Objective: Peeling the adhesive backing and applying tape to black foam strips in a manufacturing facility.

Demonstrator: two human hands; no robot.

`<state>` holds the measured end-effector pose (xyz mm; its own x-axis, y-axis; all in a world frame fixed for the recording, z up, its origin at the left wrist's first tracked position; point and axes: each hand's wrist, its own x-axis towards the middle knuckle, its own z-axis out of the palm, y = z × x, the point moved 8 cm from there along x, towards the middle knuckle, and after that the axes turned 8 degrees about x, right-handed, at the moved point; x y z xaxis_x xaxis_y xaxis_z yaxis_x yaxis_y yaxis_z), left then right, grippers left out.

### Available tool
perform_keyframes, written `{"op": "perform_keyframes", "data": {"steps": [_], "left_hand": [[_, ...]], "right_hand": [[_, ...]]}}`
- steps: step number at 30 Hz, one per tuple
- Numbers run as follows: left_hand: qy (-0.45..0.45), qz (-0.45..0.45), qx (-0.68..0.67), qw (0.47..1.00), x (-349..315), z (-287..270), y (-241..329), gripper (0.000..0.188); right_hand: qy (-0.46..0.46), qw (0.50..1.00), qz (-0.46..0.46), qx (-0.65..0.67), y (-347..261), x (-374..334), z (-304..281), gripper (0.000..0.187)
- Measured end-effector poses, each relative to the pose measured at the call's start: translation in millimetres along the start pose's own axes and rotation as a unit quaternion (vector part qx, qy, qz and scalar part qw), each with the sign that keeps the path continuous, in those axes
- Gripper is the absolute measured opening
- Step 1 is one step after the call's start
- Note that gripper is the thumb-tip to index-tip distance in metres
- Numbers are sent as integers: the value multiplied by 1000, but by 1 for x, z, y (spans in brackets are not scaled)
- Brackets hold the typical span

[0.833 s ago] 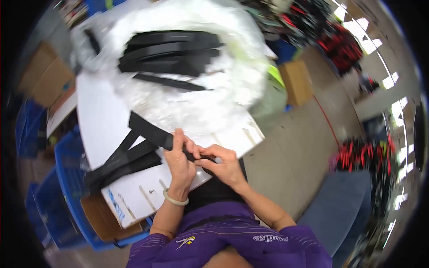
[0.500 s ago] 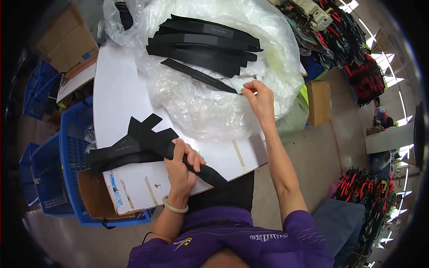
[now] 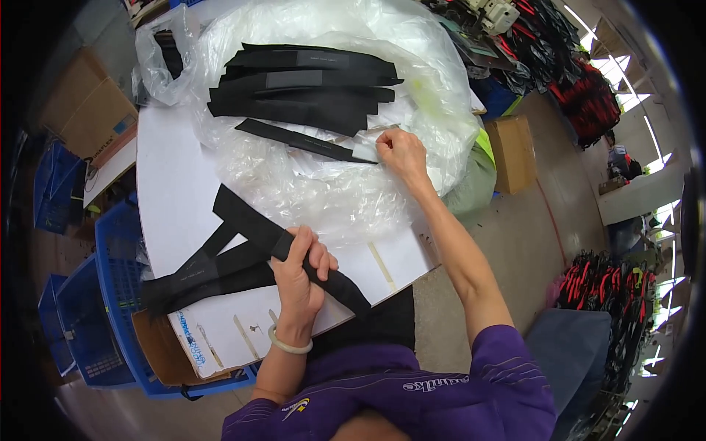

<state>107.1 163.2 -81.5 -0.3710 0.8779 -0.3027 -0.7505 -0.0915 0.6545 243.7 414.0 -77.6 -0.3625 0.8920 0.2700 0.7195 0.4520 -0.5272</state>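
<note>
Near the table's front edge, my left hand (image 3: 300, 278) is closed around a black fabric strip (image 3: 254, 222), which slants across the palm and sticks out on both sides. More black strips (image 3: 195, 275) lie overlapping beside that hand, toward the table's left edge. On crumpled clear plastic, my right hand (image 3: 404, 156) has its fingers pinched together beside the pointed end of a single black strip (image 3: 294, 138). White paper shows around those fingertips; what they grip, if anything, is hidden. Just beyond, a layered stack of black strips (image 3: 305, 88) rests on the plastic.
The white table (image 3: 169, 184) carries the big plastic sheet (image 3: 331, 195). Blue crates (image 3: 118, 257) and an open cardboard box (image 3: 165, 353) stand at its left. To the right are a brown carton (image 3: 512, 151) and piles of black and red goods (image 3: 599, 301).
The strips by my left hand have spread: one now slants apart from the others. My right hand has turned knuckles-up near the single strip's end. The whole view has shifted slightly.
</note>
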Motion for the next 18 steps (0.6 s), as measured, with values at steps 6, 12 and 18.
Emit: {"op": "perform_keyframes", "data": {"steps": [6, 12, 18], "left_hand": [[-54, 25, 57, 997, 26, 31, -1, 38], [-119, -20, 67, 990, 26, 75, -33, 26], [-302, -82, 48, 949, 20, 79, -56, 23]], "right_hand": [[-80, 895, 31, 437, -82, -62, -54, 13], [76, 950, -91, 288, -93, -122, -117, 9], [109, 965, -164, 173, -111, -170, -107, 24]]}}
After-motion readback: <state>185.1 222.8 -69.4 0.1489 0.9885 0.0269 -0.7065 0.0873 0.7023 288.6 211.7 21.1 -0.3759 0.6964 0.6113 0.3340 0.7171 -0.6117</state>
